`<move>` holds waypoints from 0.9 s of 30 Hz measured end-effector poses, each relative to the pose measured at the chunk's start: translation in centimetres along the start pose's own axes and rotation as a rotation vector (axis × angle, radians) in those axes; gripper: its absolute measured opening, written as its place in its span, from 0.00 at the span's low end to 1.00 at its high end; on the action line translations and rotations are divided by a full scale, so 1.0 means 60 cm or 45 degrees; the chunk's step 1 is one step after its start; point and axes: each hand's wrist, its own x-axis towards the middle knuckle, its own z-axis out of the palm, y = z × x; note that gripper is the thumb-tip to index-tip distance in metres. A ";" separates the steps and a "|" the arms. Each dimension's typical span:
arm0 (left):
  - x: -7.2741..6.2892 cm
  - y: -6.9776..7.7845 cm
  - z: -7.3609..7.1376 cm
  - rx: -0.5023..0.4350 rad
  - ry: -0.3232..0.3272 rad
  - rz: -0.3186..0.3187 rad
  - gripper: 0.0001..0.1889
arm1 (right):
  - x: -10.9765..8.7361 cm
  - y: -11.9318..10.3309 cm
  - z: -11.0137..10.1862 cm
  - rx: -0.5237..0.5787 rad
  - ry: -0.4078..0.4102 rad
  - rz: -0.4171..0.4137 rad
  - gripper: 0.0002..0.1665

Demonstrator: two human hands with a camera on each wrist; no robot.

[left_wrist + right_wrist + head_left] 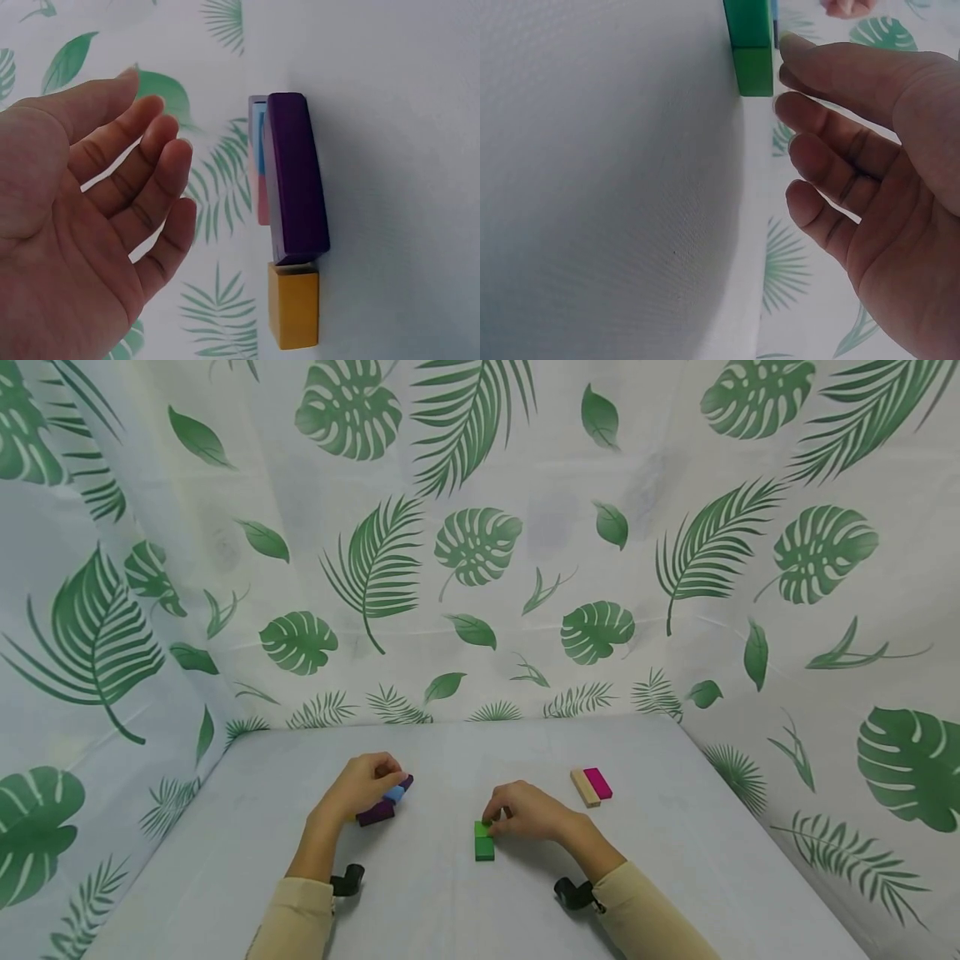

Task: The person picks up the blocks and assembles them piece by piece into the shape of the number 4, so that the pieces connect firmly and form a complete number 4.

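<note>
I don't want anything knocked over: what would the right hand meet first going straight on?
Probably the light green block, just ahead of the fingers of the right hand; whether they already touch is unclear.

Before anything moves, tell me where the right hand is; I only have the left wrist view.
Observer: The right hand is at a light green block, fingertips close to it; I can't tell whether they touch.

Operator: Say what sits against that block.

Observer: A dark green block, meeting it end to end on the side nearer the person.

Operator: Now report what lies farther right on the table.

Observer: A tan block and a magenta block, side by side.
</note>
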 end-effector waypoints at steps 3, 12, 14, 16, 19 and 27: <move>0.001 -0.005 0.002 0.002 0.005 0.001 0.07 | 0.001 0.000 0.000 -0.002 -0.005 0.004 0.08; 0.003 -0.008 0.004 0.053 0.020 -0.032 0.08 | 0.001 -0.001 0.001 -0.017 -0.023 0.036 0.09; 0.003 -0.008 0.005 0.063 0.019 -0.044 0.08 | 0.001 -0.002 0.001 -0.022 -0.027 0.034 0.09; 0.003 -0.009 0.007 0.070 0.016 -0.052 0.08 | 0.000 -0.003 0.000 -0.021 -0.029 0.032 0.09; 0.003 -0.011 0.011 0.091 0.017 -0.054 0.08 | -0.001 -0.007 -0.001 -0.015 -0.032 0.035 0.09; 0.005 -0.016 0.023 0.153 0.019 -0.059 0.09 | 0.001 -0.008 -0.001 -0.015 -0.046 0.048 0.09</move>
